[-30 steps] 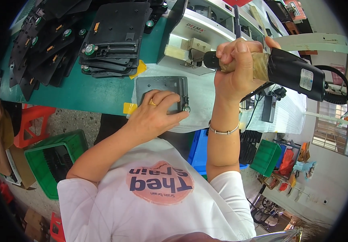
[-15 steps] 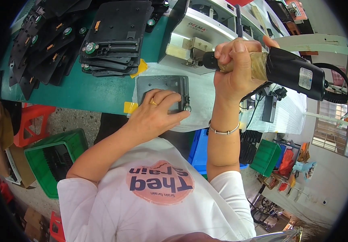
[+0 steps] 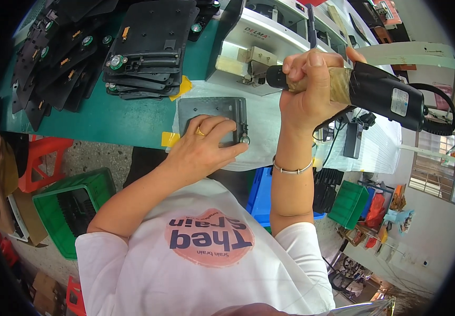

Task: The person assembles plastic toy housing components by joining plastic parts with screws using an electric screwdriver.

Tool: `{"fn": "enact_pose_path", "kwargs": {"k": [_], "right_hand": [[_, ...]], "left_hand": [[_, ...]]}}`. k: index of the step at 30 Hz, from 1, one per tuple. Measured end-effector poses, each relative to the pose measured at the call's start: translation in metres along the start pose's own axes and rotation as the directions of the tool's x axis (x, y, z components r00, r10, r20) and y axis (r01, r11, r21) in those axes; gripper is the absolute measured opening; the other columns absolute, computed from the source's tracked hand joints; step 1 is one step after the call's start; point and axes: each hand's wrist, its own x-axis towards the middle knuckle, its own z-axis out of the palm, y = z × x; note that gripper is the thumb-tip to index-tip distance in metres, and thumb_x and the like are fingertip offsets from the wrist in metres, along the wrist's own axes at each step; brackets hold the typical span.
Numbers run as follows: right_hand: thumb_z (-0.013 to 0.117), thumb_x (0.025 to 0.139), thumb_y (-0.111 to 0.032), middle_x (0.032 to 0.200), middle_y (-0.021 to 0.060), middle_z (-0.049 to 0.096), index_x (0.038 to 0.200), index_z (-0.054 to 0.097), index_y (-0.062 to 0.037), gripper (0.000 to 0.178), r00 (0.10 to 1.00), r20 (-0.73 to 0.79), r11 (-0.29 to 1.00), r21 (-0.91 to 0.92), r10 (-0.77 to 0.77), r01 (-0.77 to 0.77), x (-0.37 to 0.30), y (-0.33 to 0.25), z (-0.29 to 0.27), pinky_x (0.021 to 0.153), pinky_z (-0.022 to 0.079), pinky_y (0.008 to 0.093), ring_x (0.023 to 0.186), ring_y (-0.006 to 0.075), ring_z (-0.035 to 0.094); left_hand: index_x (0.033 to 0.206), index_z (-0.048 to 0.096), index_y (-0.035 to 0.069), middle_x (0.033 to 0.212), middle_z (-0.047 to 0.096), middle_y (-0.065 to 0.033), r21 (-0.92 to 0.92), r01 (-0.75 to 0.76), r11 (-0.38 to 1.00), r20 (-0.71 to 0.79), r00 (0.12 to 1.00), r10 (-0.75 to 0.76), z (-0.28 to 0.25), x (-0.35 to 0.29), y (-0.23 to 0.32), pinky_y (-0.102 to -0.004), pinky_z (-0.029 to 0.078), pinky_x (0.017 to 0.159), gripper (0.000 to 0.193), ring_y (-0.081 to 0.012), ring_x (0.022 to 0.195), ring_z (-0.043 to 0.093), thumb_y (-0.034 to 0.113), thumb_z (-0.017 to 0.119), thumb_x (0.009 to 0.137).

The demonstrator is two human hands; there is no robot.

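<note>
My right hand (image 3: 316,87) is wrapped round a black electric screwdriver (image 3: 385,95), raised over the right side of the bench. Tan tape covers the part in its grip, and the tool's nose points left, in front of a screw feeder (image 3: 243,45). On a white sheet lies a flat black plastic panel (image 3: 198,108) with a small round metallic piece (image 3: 245,139) at its near right corner. My left hand (image 3: 201,147) holds this panel down, fingers bent over its face and thumb reaching to the round piece. Part of the panel is hidden under that hand.
A stack of similar black panels (image 3: 156,31) stands at the back left, beside a heap of more panels (image 3: 67,58). Yellow tape (image 3: 170,139) sticks to the green bench edge. Green crates (image 3: 53,210) and a blue bin (image 3: 261,197) stand below. A cable trails from the screwdriver.
</note>
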Motion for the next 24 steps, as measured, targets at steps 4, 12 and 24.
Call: {"fn": "enact_pose_path", "kwargs": {"k": [4,12,24], "right_hand": [[0.059,0.087,0.002,0.066,0.0064,0.052,0.128,0.038,-0.0045,0.046,0.998,0.062,0.992,-0.124,-0.016,0.024,0.0,-0.001,-0.001,0.052,0.049,0.0342,0.052,0.0141,0.051],[0.061,0.086,0.004,0.068,0.0077,0.055,0.125,0.041,-0.0027,0.044,0.982,0.15,0.986,-0.138,0.119,-0.098,0.012,-0.005,-0.001,0.05,0.048,0.0341,0.049,0.0139,0.05],[0.063,0.084,0.006,0.068,0.0046,0.053,0.129,0.038,-0.0093,0.053,0.965,0.084,0.965,0.064,0.248,-0.254,-0.06,-0.06,-0.04,0.047,0.045,0.03,0.047,0.0122,0.046]], "left_hand": [[0.107,0.07,0.025,0.116,0.053,-0.0074,-0.004,0.0,1.0,0.006,1.0,0.0,0.0,0.0,0.0,-0.0443,0.038,0.099,0.04,-0.0278,0.115,0.047,0.021,0.079,0.068],[0.109,0.069,0.024,0.116,0.052,-0.007,-0.007,-0.003,1.0,0.019,1.0,0.003,-0.001,0.0,0.003,-0.0453,0.037,0.098,0.041,-0.0278,0.116,0.046,0.02,0.078,0.069],[0.114,0.066,0.02,0.12,0.05,-0.0075,-0.062,0.054,0.997,0.025,0.998,-0.053,-0.004,0.002,0.002,-0.0449,0.038,0.098,0.047,-0.0287,0.116,0.046,0.018,0.078,0.069]]}}
